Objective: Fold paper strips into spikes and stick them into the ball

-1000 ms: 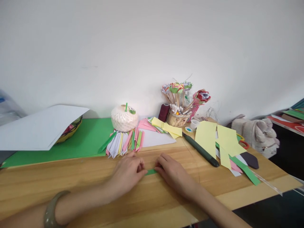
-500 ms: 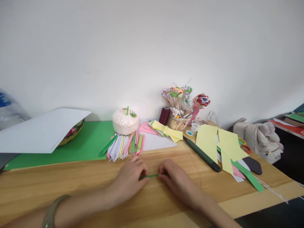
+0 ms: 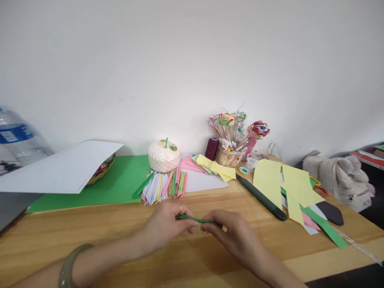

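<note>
A narrow folded strip of green paper (image 3: 196, 219) is stretched between my two hands, just above the wooden table (image 3: 126, 272). My left hand (image 3: 168, 222), with a ring on one finger, pinches its left end. The right end is pinched between thumb and fingers of my right hand (image 3: 232, 230). Beyond my left hand lies a row of folded paper pieces (image 3: 159, 186) in white, pink, yellow and green. Just behind them stands a white, textured, round object (image 3: 164, 157) with a green stem-like piece on top.
Yellow paper pieces (image 3: 267, 180) and a dark green cutter-like tool (image 3: 262, 198) lie at the right. A basket (image 3: 230, 157) holds paper flowers beside a dark red thread spool (image 3: 212, 149). White sheets (image 3: 60, 168) rest over green paper (image 3: 129, 172) at left, near a plastic bottle (image 3: 21, 134).
Both hands have lifted slightly and turned, showing more of the green strip between them. The view has shifted a little left, so the bottle shows more.
</note>
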Motion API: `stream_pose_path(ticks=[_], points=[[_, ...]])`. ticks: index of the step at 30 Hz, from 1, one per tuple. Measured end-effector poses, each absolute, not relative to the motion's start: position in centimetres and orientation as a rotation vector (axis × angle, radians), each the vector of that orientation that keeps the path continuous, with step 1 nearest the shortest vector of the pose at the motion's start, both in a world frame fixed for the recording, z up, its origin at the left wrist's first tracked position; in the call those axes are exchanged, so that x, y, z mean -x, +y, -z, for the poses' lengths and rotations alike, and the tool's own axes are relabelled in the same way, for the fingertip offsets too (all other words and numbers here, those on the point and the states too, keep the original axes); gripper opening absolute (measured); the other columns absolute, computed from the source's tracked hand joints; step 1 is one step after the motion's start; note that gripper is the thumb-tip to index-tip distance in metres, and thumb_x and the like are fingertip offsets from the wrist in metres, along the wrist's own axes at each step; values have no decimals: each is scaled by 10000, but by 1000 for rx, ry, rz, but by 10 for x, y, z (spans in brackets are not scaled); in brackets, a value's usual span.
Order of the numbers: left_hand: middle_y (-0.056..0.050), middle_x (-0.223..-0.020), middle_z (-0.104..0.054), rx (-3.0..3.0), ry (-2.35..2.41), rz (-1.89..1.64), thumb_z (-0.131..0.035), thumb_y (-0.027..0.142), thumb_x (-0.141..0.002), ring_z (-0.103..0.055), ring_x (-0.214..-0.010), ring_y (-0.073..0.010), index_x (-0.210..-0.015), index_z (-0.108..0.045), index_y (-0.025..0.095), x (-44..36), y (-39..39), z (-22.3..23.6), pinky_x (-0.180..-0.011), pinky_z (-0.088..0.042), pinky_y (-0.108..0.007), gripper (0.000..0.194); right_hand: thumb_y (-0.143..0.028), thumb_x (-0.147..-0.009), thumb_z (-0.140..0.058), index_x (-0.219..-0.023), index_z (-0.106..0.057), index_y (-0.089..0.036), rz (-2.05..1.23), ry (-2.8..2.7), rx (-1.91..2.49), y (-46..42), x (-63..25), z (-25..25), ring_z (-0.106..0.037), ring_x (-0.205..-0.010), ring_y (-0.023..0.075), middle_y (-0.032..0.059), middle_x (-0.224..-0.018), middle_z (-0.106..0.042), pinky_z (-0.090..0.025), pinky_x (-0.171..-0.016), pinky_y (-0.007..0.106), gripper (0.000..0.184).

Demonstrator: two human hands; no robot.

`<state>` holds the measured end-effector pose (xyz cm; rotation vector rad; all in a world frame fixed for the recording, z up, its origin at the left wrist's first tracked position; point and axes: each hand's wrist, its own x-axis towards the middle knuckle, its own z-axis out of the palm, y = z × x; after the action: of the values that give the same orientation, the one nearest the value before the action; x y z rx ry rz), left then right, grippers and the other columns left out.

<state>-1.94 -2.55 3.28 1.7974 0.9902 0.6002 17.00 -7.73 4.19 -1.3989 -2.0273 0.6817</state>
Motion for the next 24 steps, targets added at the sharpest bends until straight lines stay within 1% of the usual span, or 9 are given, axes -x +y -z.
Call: stream_pose_path(ticks=[2, 4, 7, 11, 14, 17, 20, 22, 24], points=[[-2, -599, -677, -1768, 1000, -578, -625, 339, -735, -572, -575, -135, -640, -679, 159, 20, -27, -40, -561, -408, -217, 211, -285, -892, -513, -789, -675, -188, -771, -1986, 1385, -79, -171, -49, -615, -625, 133, 7, -689, -685, -420, -577, 216, 216], [-12, -611, -691, -1728, 957, -560, -604, 364, -748, -602, -590, -143, -646, -664, 155, 22, -28, -46, -601, -446, -233, 240, -319, -921, -472, -837, -677, -187, -901, -1959, 1326, -82, -174, -55, -642, -695, 141, 24, -758, -703, -450, -623, 224, 258], [-41, -645, -704, -1639, 845, -533, -582, 453, -772, -642, -632, -163, -680, -645, 144, 25, -27, -49, -657, -489, -270, 329, -387, -946, -424, -887, -669, -173, -1120, -1905, 1225, -83, -180, -61, -657, -775, 154, 54, -832, -711, -481, -693, 249, 331], [-88, -719, -716, -1466, 714, -401, -580, 576, -761, -666, -664, -183, -704, -617, 131, 27, -23, -48, -678, -508, -309, 450, -478, -923, -441, -889, -651, -155, -1403, -1819, 1171, -81, -186, -65, -659, -745, 150, 70, -840, -709, -494, -688, 259, 387], [-103, -734, -717, -1330, 652, -321, -613, 609, -720, -671, -656, -187, -708, -594, 129, 28, -20, -48, -681, -509, -323, 480, -532, -890, -466, -814, -616, -144, -1528, -1758, 1180, -79, -188, -64, -650, -663, 139, 67, -773, -698, -490, -641, 253, 422], [-99, -734, -720, -1308, 627, -297, -631, 588, -707, -669, -652, -184, -722, -583, 134, 29, -19, -50, -676, -504, -318, 456, -588, -833, -510, -750, -565, -152, -1566, -1686, 1255, -78, -190, -62, -629, -576, 135, 46, -661, -671, -481, -578, 247, 448], [-73, -703, -720, -1508, 693, -355, -587, 494, -760, -652, -648, -166, -716, -615, 134, 29, -20, -50, -658, -484, -279, 364, -612, -793, -542, -711, -534, -166, -1540, -1637, 1317, -79, -192, -58, -609, -523, 129, 31, -605, -653, -465, -537, 239, 454], [-47, -663, -712, -1683, 814, -390, -563, 406, -775, -617, -605, -144, -677, -661, 136, 29, -22, -48, -604, -442, -234, 303, -603, -794, -546, -698, -538, -169, -1497, -1647, 1337, -81, -193, -55, -607, -525, 129, 32, -609, -657, -462, -541, 240, 444], [-26, -618, -697, -1782, 936, -390, -570, 350, -758, -565, -546, -126, -634, -695, 145, 29, -25, -45, -531, -379, -207, 271, -595, -795, -552, -699, -554, -172, -1470, -1659, 1362, -84, -194, -53, -605, -530, 130, 31, -617, -660, -456, -537, 237, 433]])
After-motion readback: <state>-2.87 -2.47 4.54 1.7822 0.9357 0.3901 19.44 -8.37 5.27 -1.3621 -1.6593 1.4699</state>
